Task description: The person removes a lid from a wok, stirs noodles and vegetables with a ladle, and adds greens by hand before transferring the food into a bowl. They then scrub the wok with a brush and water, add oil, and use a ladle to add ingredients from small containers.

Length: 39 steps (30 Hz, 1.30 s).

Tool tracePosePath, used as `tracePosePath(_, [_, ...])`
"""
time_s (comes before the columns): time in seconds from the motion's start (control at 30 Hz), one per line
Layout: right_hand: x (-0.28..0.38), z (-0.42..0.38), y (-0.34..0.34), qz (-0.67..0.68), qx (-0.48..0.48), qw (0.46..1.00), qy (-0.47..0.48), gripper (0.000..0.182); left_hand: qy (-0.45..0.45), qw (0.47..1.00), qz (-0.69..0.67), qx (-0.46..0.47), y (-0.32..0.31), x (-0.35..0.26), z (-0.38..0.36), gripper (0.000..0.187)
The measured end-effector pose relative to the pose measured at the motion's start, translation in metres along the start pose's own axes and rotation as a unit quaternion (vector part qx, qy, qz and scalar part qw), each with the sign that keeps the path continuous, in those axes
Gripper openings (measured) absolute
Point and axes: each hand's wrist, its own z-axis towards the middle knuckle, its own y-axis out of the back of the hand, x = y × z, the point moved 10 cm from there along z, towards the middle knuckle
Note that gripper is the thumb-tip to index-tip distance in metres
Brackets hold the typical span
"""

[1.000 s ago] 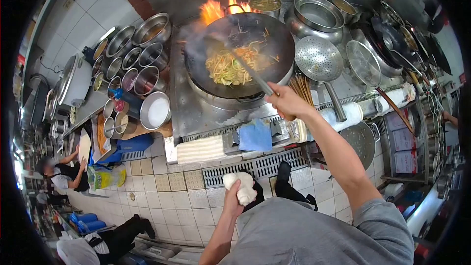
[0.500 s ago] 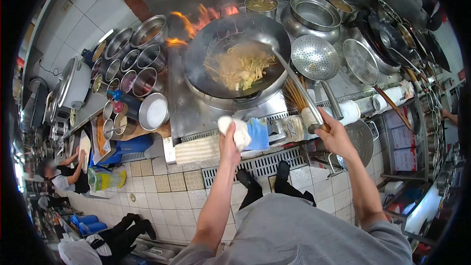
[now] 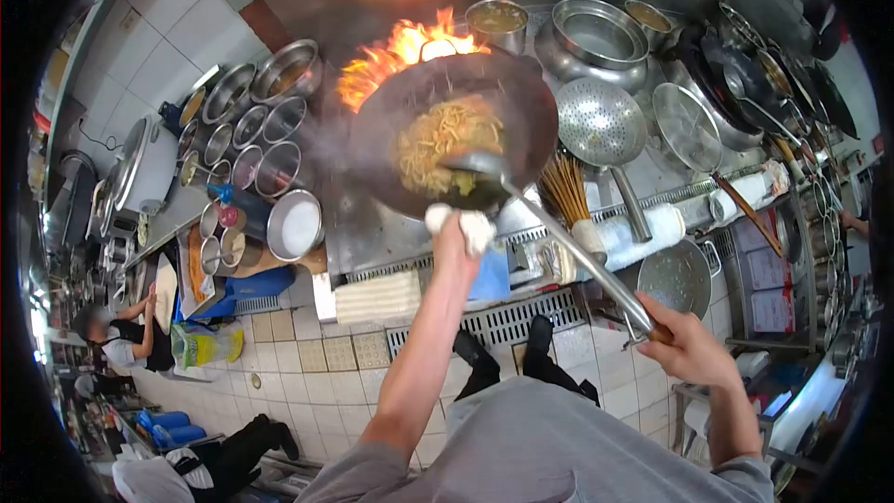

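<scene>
With fingers wrapped round a folded white cloth (image 3: pixel 479 231), my left hand (image 3: pixel 453 250) presses at the near rim of a large dark wok (image 3: pixel 530 121). The wok is tipped toward me, and the cloth hides its near handle. Fried noodles (image 3: pixel 449 135) with bits of vegetable fill the middle of it. My right hand (image 3: pixel 691 350) is closed on the wooden end of a long metal ladle (image 3: pixel 579 250). Its bowl rests among the noodles at their near right side.
Tall flames (image 3: pixel 400 54) rise behind the wok. Several metal bowls (image 3: pixel 298 224) stand on the left. On the right are a perforated strainer (image 3: pixel 601 121), a bamboo brush (image 3: pixel 565 188) and a wire skimmer (image 3: pixel 686 126). A co-worker (image 3: pixel 135 335) is at the far left.
My left hand has brought the cloth up to the wok's rim, and the wok has tilted. My right hand has drawn back, down and right, with the ladle. The flames have grown.
</scene>
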Motion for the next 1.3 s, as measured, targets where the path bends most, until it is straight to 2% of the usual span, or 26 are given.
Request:
tracePosePath(0.07, [0.005,0.006,0.007,-0.034,0.023,0.999,0.010,0.062,0.028,0.999,0.032,0.014,-0.004,-0.002,-0.061,0.014])
tracePosePath(0.1, [0.007,0.008,0.005,-0.065,0.051,0.996,0.015,0.062,0.023,0.999,0.024,0.027,-0.002,-0.002,-0.060,0.014])
tracePosePath(0.13, [0.007,0.021,0.004,-0.094,0.023,0.993,0.060,0.060,0.019,0.999,0.014,0.034,0.000,-0.001,-0.043,0.014])
tracePosePath(0.23, [0.015,0.066,-0.003,-0.107,0.000,0.992,0.073,0.059,0.012,0.997,0.044,0.066,0.000,-0.004,-0.021,0.014])
tracePosePath(0.3, [0.018,0.086,-0.011,-0.121,-0.036,0.989,0.072,0.061,-0.048,0.998,0.024,0.022,0.021,0.000,-0.029,0.015])
tracePosePath(0.33, [0.015,0.095,-0.009,-0.130,-0.074,0.987,0.064,0.062,-0.026,0.999,0.017,0.006,0.031,0.010,-0.048,0.016])
tracePosePath(0.37, [0.018,0.100,-0.010,-0.187,-0.115,0.968,0.120,0.061,-0.040,0.999,0.029,0.006,0.047,0.020,-0.061,0.017])
tracePosePath(0.43, [0.029,0.093,-0.011,-0.202,-0.123,0.955,0.178,0.059,-0.001,0.999,0.044,-0.029,0.073,0.037,-0.092,0.024])
tracePosePath(0.47, [0.030,0.092,-0.006,-0.204,-0.125,0.955,0.178,0.059,0.004,0.998,0.055,-0.026,0.067,0.029,-0.101,0.022])
tracePosePath(0.53, [0.028,0.081,-0.005,-0.036,-0.037,0.990,0.133,0.061,0.020,0.998,0.053,-0.026,0.050,0.008,-0.114,0.017])
tracePosePath(0.57, [0.041,0.071,-0.002,0.032,0.003,0.999,0.008,0.061,0.030,0.998,0.038,-0.029,0.033,-0.007,-0.108,0.016])
tracePosePath(0.63, [0.040,0.077,0.003,0.013,0.031,0.999,-0.030,0.060,0.035,0.999,0.029,-0.004,0.002,-0.024,-0.084,0.016])
tracePosePath(0.67, [0.033,0.085,0.001,0.013,0.029,0.999,-0.030,0.060,0.021,0.999,0.031,0.019,-0.004,-0.023,-0.068,0.014])
tracePosePath(0.73, [0.041,0.109,0.005,-0.133,-0.043,0.985,0.098,0.058,0.005,0.999,0.032,0.036,0.014,0.000,-0.039,0.014])
tracePosePath(0.83, [0.044,0.108,-0.001,-0.160,-0.114,0.974,0.110,0.057,-0.002,0.999,0.028,-0.028,0.058,0.029,-0.071,0.022])
tracePosePath(0.9, [0.064,0.091,0.002,-0.157,-0.115,0.974,0.119,0.055,0.004,1.000,0.017,-0.004,0.036,0.004,-0.103,0.020])
tracePosePath(0.93, [0.065,0.083,0.003,-0.058,-0.102,0.988,0.097,0.054,0.023,0.999,0.004,-0.028,0.037,0.002,-0.092,0.017])
tracePosePath(0.97, [0.061,0.078,-0.004,0.044,-0.085,0.993,0.070,0.054,0.055,0.998,-0.022,0.016,0.024,-0.001,-0.071,0.015])
tracePosePath(1.0, [0.046,0.077,-0.012,0.163,-0.049,0.985,0.002,0.055,0.001,1.000,0.004,0.016,0.021,-0.015,-0.043,0.012])
tracePosePath(1.03, [0.047,0.082,-0.017,0.155,-0.048,0.987,0.014,0.055,0.003,0.994,-0.010,0.107,0.016,-0.010,-0.004,0.009])
tracePosePath(1.07, [0.033,0.093,-0.036,0.331,-0.029,0.943,-0.005,0.056,0.006,0.993,-0.028,0.111,0.012,-0.008,0.015,0.007])
tracePosePath(1.1, [0.017,0.103,-0.065,0.498,0.000,0.866,-0.033,0.057,-0.013,0.996,-0.014,0.082,0.007,-0.015,0.021,0.007])
tracePosePath(1.13, [0.007,0.120,-0.081,0.294,-0.066,0.954,0.001,0.057,-0.048,0.997,-0.003,0.055,0.006,-0.021,0.030,0.007])
tracePosePath(1.17, [0.013,0.139,-0.076,0.004,-0.181,0.969,0.167,0.056,-0.053,0.998,-0.007,0.045,0.015,-0.013,0.053,0.010])
tracePosePath(1.23, [0.045,0.163,-0.079,0.005,-0.163,0.973,0.163,0.057,-0.017,0.993,0.112,0.030,0.009,-0.032,0.024,0.023])
tracePosePath(1.3, [0.096,0.189,-0.095,0.013,-0.152,0.970,0.190,0.058,-0.057,0.989,0.136,0.031,0.023,-0.047,-0.001,0.025])
